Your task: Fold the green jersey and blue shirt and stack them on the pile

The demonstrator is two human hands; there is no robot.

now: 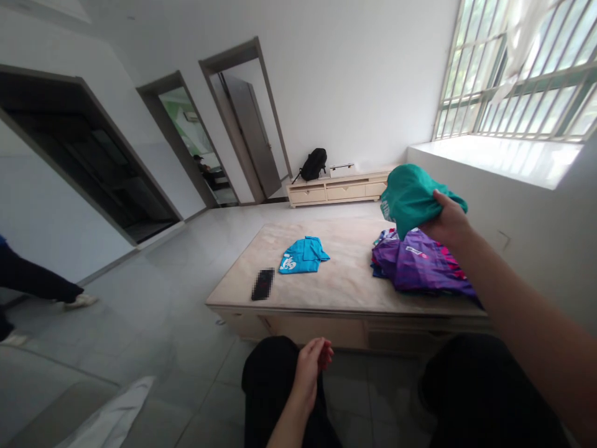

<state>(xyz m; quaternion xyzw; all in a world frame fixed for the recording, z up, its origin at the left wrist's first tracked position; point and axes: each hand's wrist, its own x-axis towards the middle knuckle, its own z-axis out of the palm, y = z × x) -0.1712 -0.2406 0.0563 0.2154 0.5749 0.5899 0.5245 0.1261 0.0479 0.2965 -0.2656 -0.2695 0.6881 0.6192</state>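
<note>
the person sits at the near edge of a pale wooden desk (336, 274), knees in black trousers (268, 373) showing at the bottom of the view. the right hand (448, 218) is raised over the far right of the desk, its grip closed on a bunched green shirt (410, 202), which hangs in the air just above a pile of purple shirts (420, 264) and isn't touching it. the left hand (312, 367) rests near the left knee, its fingers (324, 354) loosely curled, with nothing visible in them.

as things lie, one blue shirt (303, 255) sits flat by itself in the middle of the desk, roughly folded, well apart from the pile. the pile is the bulk of the clothes here: several shirts in a loose heap, with pink and blue edges showing among the purple. how many it holds, i can't tell. a black phone (262, 284), blurred out, lies near the front edge, left of the blue shirt.

across the room, a black backpack (313, 163) and a white box (342, 169) sit on a low cabinet (338, 191). another person's legs (41, 280) cross the floor at far left.
</note>
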